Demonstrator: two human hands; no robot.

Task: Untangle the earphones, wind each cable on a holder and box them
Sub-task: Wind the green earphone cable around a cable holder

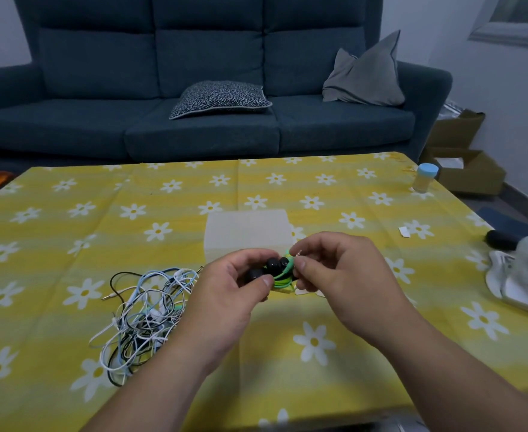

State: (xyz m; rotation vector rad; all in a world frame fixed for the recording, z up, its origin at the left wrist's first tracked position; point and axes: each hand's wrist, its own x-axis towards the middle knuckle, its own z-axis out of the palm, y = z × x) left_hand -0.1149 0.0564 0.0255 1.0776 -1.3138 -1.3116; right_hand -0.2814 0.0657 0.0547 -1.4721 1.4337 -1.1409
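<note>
Green earphones held just in front of the box (247, 227).
Left hand (225, 294) pinches the earbuds (272, 265); right hand (334, 275) pinches the green cable (283, 280). A slackened pinch may unwind the coil; the tangle (144, 310) lies left of the box on the desk (319, 369).

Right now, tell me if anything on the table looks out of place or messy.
The cable pile left of the hands is a knot of white, blue and black leads. A white paper scrap lies loose near the right edge. Nothing spilled or damaged.
</note>
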